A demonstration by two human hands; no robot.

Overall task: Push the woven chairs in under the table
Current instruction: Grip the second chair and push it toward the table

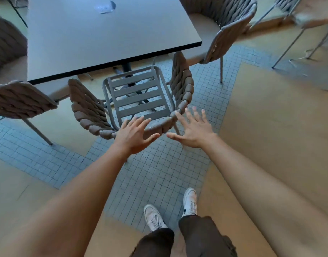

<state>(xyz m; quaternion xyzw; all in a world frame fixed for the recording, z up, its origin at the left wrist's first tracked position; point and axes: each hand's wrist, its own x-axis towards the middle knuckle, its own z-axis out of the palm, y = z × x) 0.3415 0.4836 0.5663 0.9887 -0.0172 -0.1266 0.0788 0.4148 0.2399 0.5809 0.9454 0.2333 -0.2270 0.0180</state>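
A brown woven chair [89,110] with a grey slatted seat stands in front of me, its seat front just under the near edge of the dark table [103,34]. My left hand [135,136] lies spread over the top of the chair's curved backrest, fingers apart. My right hand [192,130] hovers spread at the backrest's right end, fingertips close to the weave. Neither hand grips anything. A second woven chair [20,99] stands at the table's left corner, a third [226,34] at the right side.
Another woven chair [7,43] sits at the far left edge. A further table and chair legs [307,21] stand at the top right. The floor is grey mosaic tile and tan boards. My white shoes [155,217] stand behind the chair.
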